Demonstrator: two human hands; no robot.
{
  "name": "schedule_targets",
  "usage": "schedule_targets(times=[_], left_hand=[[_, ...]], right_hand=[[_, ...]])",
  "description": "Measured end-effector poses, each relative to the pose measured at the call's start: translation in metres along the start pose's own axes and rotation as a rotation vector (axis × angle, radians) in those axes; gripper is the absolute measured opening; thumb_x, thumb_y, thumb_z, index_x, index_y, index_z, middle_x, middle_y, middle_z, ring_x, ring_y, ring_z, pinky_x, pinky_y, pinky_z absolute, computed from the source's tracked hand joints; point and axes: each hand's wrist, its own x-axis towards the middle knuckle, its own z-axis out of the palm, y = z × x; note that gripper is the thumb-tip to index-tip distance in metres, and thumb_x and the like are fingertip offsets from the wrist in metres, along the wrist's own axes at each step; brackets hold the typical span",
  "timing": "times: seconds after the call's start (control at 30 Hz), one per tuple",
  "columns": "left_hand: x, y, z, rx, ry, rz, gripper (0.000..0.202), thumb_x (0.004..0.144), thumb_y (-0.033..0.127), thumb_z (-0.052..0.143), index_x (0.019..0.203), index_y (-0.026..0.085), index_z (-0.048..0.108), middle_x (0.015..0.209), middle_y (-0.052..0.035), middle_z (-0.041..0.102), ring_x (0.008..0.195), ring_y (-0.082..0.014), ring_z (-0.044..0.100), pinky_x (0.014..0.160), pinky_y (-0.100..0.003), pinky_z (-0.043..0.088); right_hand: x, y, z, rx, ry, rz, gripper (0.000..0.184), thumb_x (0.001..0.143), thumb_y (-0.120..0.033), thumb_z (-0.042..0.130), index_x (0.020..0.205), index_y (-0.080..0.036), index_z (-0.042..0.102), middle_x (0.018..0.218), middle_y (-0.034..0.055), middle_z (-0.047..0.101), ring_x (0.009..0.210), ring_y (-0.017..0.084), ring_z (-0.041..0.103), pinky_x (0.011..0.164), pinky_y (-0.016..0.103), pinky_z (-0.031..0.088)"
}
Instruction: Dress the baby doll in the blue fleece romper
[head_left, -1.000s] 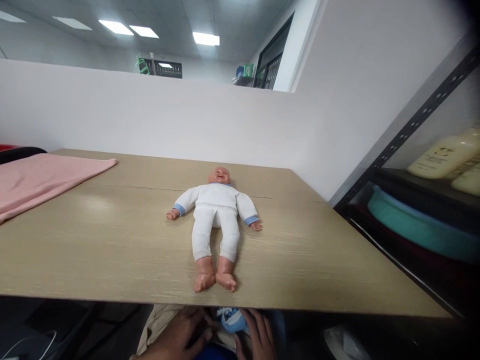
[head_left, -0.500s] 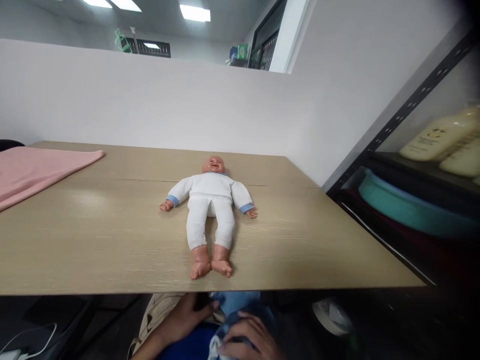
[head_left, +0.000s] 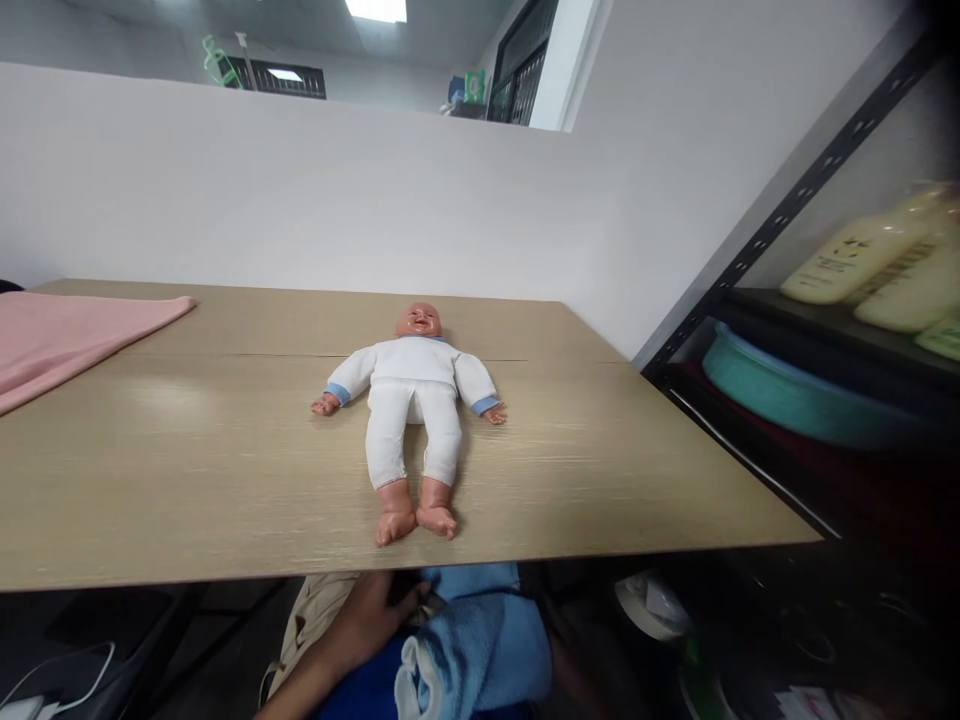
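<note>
A baby doll (head_left: 415, 385) in a white outfit with blue cuffs lies on its back on the table (head_left: 210, 480), feet toward the near edge. Below that edge, my left hand (head_left: 375, 612) rests on my lap, thumb spread from the fingers and nothing visible in it; the fingertips are partly hidden. Beside it on my lap is a bundle of blue fabric (head_left: 487, 650) with a whitish end. My right hand does not show; only a dim brownish shape appears right of the bundle, too dark to make out.
A pink cloth (head_left: 67, 335) lies at the table's left. On the right, a dark-framed shelf holds pale yellow bottles (head_left: 847, 262) and a teal basin (head_left: 787, 395). A white wall (head_left: 337, 200) stands behind the table. A white round object (head_left: 651, 606) sits below the table.
My right hand has left the blue fabric and gone out of sight, uncovering the bundle. My left hand stays on my lap. The view has shifted slightly; the doll lies as before.
</note>
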Motion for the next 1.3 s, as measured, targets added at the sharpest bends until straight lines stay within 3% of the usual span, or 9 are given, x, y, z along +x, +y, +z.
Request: schedule_targets(times=[0.2, 0.3, 0.4, 0.5, 0.6, 0.73, 0.87, 1.1, 1.3], left_hand=[[-0.042, 0.074, -0.031, -0.069, -0.161, 0.082, 0.049, 0.105, 0.063, 0.065, 0.139, 0.027, 0.071, 0.149, -0.0131, 0.074, 0.144, -0.0366, 0.066, 0.130, -0.053, 0.048], [-0.061, 0.117, -0.036, -0.119, -0.281, 0.212, 0.061, 0.097, 0.055, 0.083, 0.149, 0.030, 0.064, 0.155, -0.0114, 0.069, 0.144, -0.0364, 0.065, 0.126, -0.048, 0.052], [-0.062, 0.150, -0.028, -0.185, -0.202, 0.341, 0.099, 0.081, 0.056, 0.099, 0.165, 0.030, 0.051, 0.165, -0.0147, 0.061, 0.150, -0.0414, 0.060, 0.128, -0.051, 0.050], [-0.051, 0.173, -0.024, -0.273, -0.052, 0.443, 0.067, 0.093, 0.050, 0.088, 0.150, 0.025, 0.063, 0.146, -0.0133, 0.072, 0.133, -0.0360, 0.069, 0.116, -0.048, 0.055], [-0.040, 0.187, -0.039, -0.285, 0.017, 0.409, 0.030, 0.111, 0.049, 0.066, 0.124, 0.023, 0.074, 0.116, -0.0080, 0.078, 0.106, -0.0274, 0.071, 0.096, -0.040, 0.056], [-0.036, 0.197, -0.075, -0.289, 0.063, 0.381, 0.034, 0.112, 0.053, 0.068, 0.134, 0.027, 0.071, 0.129, -0.0070, 0.076, 0.118, -0.0279, 0.066, 0.104, -0.040, 0.052], [-0.042, 0.209, -0.104, -0.312, -0.023, 0.351, 0.048, 0.107, 0.050, 0.076, 0.150, 0.033, 0.060, 0.136, -0.0065, 0.071, 0.128, -0.0284, 0.064, 0.110, -0.041, 0.051], [-0.038, 0.222, -0.125, -0.112, 0.142, 0.389, 0.019, 0.106, 0.039, 0.072, 0.102, 0.024, 0.061, 0.093, 0.0018, 0.062, 0.079, -0.0168, 0.056, 0.070, -0.029, 0.045], [-0.042, 0.221, -0.130, -0.195, 0.011, 0.419, 0.021, 0.106, 0.039, 0.074, 0.118, 0.027, 0.061, 0.092, 0.0035, 0.059, 0.076, -0.0160, 0.054, 0.069, -0.029, 0.046]], right_hand=[[0.021, -0.029, -0.038, 0.111, -0.154, 0.294, 0.042, 0.088, -0.065, 0.079, 0.101, -0.026, 0.086, 0.104, 0.0087, 0.091, 0.101, 0.039, 0.088, 0.091, 0.050, 0.072], [0.036, -0.090, -0.058, 0.110, -0.280, 0.161, 0.039, 0.093, -0.062, 0.079, 0.093, -0.023, 0.083, 0.088, 0.0063, 0.085, 0.083, 0.029, 0.081, 0.077, 0.038, 0.065], [0.051, -0.168, -0.066, 0.183, -0.354, 0.109, 0.032, 0.100, -0.054, 0.074, 0.095, -0.023, 0.079, 0.078, 0.0013, 0.075, 0.074, 0.023, 0.074, 0.070, 0.032, 0.060], [0.070, -0.232, -0.067, 0.346, -0.481, 0.135, 0.030, 0.103, -0.046, 0.070, 0.123, -0.024, 0.074, 0.086, 0.0000, 0.076, 0.067, 0.020, 0.073, 0.061, 0.029, 0.058], [0.097, -0.269, -0.068, 0.343, -0.415, -0.056, 0.026, 0.102, -0.032, 0.070, 0.127, -0.026, 0.073, 0.091, 0.0001, 0.077, 0.079, 0.019, 0.077, 0.074, 0.029, 0.062], [0.129, -0.289, -0.077, 0.331, -0.336, -0.248, 0.022, 0.098, -0.026, 0.073, 0.119, -0.028, 0.077, 0.099, 0.0011, 0.079, 0.089, 0.019, 0.077, 0.078, 0.026, 0.060], [0.145, -0.299, -0.080, 0.372, -0.377, -0.190, 0.016, 0.103, -0.034, 0.069, 0.114, -0.026, 0.076, 0.090, 0.0006, 0.075, 0.078, 0.018, 0.073, 0.057, 0.023, 0.051], [0.151, -0.317, -0.074, 0.301, -0.378, -0.219, 0.018, 0.097, -0.024, 0.058, 0.106, -0.024, 0.074, 0.071, -0.0058, 0.058, 0.062, 0.015, 0.053, 0.057, 0.027, 0.040], [0.143, -0.336, -0.073, 0.170, -0.317, -0.375, 0.023, 0.090, -0.015, 0.061, 0.106, -0.025, 0.074, 0.064, -0.0103, 0.041, 0.055, 0.013, 0.042, 0.055, 0.029, 0.033]])
